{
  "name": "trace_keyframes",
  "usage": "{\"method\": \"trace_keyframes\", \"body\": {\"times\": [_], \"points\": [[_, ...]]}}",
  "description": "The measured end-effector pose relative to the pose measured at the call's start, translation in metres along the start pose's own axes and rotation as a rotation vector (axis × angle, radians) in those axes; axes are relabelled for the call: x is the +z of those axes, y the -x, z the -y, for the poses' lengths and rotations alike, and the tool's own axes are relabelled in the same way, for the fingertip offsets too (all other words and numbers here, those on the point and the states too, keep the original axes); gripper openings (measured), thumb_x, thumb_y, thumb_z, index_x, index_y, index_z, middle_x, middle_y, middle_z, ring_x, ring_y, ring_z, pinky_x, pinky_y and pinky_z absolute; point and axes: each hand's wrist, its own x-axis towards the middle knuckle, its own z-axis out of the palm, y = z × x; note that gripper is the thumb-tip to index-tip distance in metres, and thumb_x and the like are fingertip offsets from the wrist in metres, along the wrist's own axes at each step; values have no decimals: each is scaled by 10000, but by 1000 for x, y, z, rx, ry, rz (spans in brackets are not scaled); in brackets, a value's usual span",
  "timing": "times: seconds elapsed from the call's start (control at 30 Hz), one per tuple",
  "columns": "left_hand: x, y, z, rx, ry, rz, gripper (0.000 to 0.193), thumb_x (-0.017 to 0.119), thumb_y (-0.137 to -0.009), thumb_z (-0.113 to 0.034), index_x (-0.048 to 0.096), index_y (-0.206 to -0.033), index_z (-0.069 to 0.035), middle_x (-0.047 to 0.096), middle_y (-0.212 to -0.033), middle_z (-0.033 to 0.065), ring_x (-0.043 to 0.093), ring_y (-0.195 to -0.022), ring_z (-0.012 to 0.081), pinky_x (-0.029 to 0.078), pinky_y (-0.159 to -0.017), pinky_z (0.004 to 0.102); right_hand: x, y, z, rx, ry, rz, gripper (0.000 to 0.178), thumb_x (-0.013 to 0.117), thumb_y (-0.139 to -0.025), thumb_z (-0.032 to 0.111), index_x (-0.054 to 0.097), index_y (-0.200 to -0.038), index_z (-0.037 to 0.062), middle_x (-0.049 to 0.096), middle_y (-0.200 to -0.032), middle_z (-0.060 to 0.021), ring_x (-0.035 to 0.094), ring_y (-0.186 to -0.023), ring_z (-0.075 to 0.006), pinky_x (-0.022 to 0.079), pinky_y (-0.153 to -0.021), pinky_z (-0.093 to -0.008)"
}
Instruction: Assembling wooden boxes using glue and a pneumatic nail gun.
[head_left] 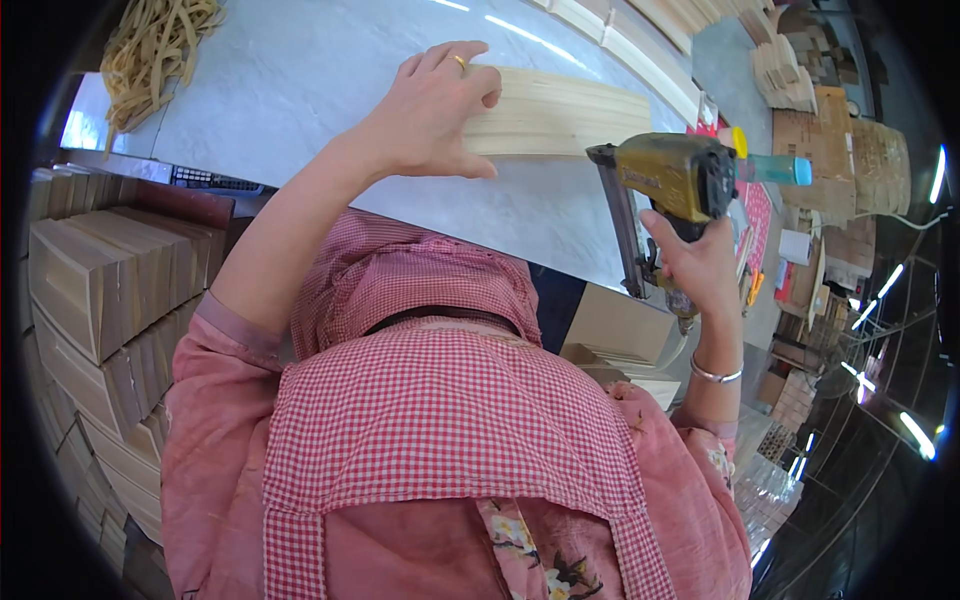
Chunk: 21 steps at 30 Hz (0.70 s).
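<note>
A flat, pale wooden piece with lengthwise grooves [560, 115] lies on the white marbled worktop [290, 70]. My left hand [432, 115], with a gold ring on one finger, is over its left end. The thumb is stretched past the near edge and the other fingers are spread toward the far one; whether they touch the wood I cannot tell. At the wood's right end, my right hand [700, 265] grips an air staple gun [665, 175] by its handle. The gun's nose hangs close to the wood's near right corner.
Tan strips [160, 55] are heaped at the table's far left. Stacked wooden pieces [110, 270] stand on my left. Long pale mouldings [640, 50] lie along the back right. A teal and yellow bottle [775, 168] and cardboard boxes [850, 165] are beyond the gun.
</note>
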Motion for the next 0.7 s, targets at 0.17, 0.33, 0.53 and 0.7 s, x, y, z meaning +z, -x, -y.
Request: {"method": "trace_keyframes", "body": {"times": [0.17, 0.33, 0.53, 0.7], "points": [[-12, 14, 12, -47, 187, 52, 542, 840, -598, -185, 538, -1039, -102, 544, -1337, 140, 559, -1146, 333, 484, -968, 420, 18, 11, 19, -94, 6, 42, 297, 815, -860, 168, 714, -1021, -60, 717, -754, -91, 595, -563, -122, 462, -488, -255], [-11, 18, 9, -134, 362, 91, 534, 825, -597, -123, 481, -1007, -112, 512, -1400, 120, 567, -1166, 333, 492, -963, 394, 38, 14, 48, -45, 48, 123, 299, 821, -855, 175, 721, -999, -67, 731, -774, -94, 609, -593, -122, 478, -517, -256], [-9, 19, 7, -163, 411, 61, 528, 808, -592, -107, 464, -993, -111, 511, -1395, 105, 577, -1139, 324, 504, -930, 385, 47, 11, 63, 22, 84, 181, 314, 827, -854, 186, 718, -997, -71, 734, -785, -94, 619, -616, -124, 486, -533, -260], [-9, 20, 8, -172, 412, 60, 537, 810, -583, -108, 459, -988, -110, 513, -1390, 99, 576, -1128, 322, 507, -917, 384, 48, 8, 58, -28, 54, 195, 328, 828, -853, 188, 715, -1015, -74, 736, -801, -102, 623, -621, -129, 489, -533, -263]]}}
